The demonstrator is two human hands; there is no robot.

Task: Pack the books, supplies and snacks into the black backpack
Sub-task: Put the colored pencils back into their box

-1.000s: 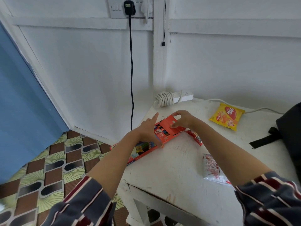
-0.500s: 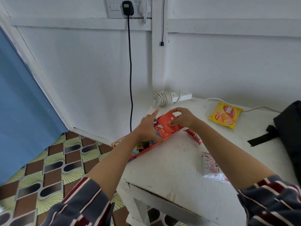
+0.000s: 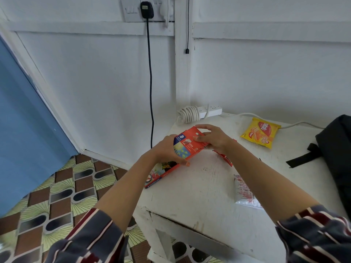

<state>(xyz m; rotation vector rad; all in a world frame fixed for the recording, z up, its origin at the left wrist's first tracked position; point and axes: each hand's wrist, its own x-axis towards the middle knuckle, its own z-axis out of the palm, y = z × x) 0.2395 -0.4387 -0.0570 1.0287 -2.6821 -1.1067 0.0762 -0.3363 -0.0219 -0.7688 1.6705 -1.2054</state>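
Now gripping the red pencil box (image 3: 190,147) with the left hand (image 3: 165,150) and the right hand (image 3: 214,138) over the bench (image 3: 199,186) (with the black backpack (image 3: 336,145) at its right edge).

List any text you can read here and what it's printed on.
"Luna": front panel of the red pencil box.
"STAEDTLER": side of the lower flat box.
Yellow snack packet: red logo lettering, not legible.
White packet: red print, too blurred to read.
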